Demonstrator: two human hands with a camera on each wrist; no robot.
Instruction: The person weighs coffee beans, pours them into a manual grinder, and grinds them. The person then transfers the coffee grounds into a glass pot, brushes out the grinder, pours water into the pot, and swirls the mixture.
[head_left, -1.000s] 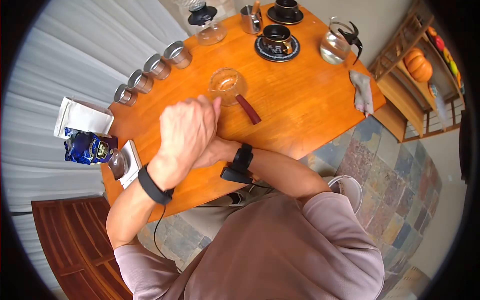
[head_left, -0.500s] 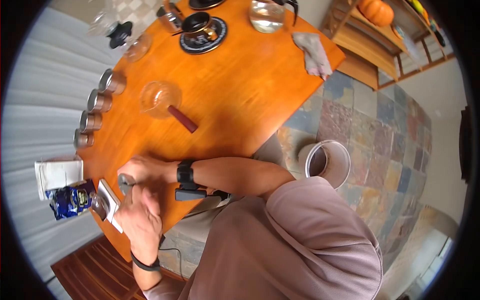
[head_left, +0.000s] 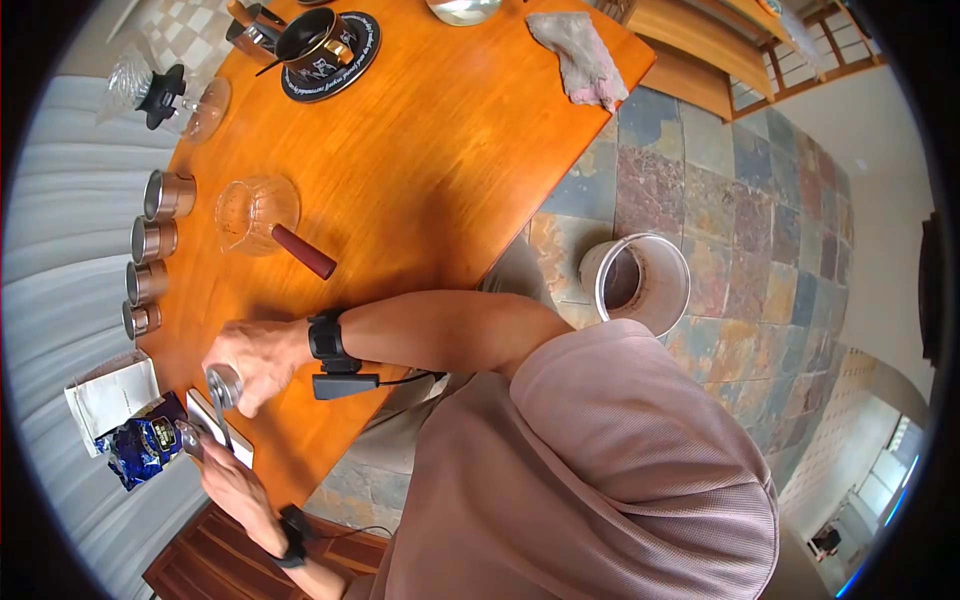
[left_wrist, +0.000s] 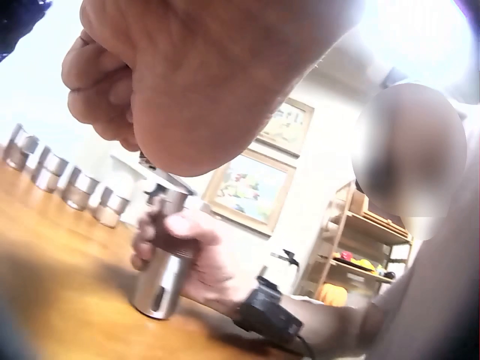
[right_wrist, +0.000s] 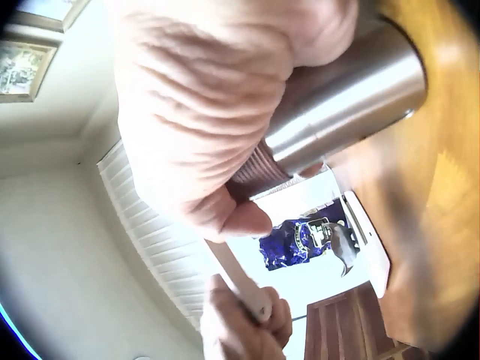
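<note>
My right hand (head_left: 258,358) grips a steel manual coffee grinder (left_wrist: 160,281) round its dark ribbed band. In the left wrist view the grinder stands nearly upright at the wooden tabletop. A flat metal crank arm (right_wrist: 244,285) reaches from the grinder's top to my left hand (head_left: 235,490), whose fingers curl round its outer end. The knob itself is hidden inside that hand. Beyond the grinder, in the head view, a clear glass pot (head_left: 258,205) with a dark red handle (head_left: 305,252) sits on the table.
Several steel cups (head_left: 170,195) line the left table edge. Near the left hand are a white scale (head_left: 240,445), a blue bag (head_left: 145,445) and a white pouch (head_left: 115,395). A black cup (head_left: 310,45) on a saucer, a cloth (head_left: 580,60) and a floor bucket (head_left: 640,285) lie farther off.
The head view has turned, so the table things shift left. My left hand, earlier over the right hand, has swung out toward the lower left with the crank. The right hand keeps gripping the grinder.
</note>
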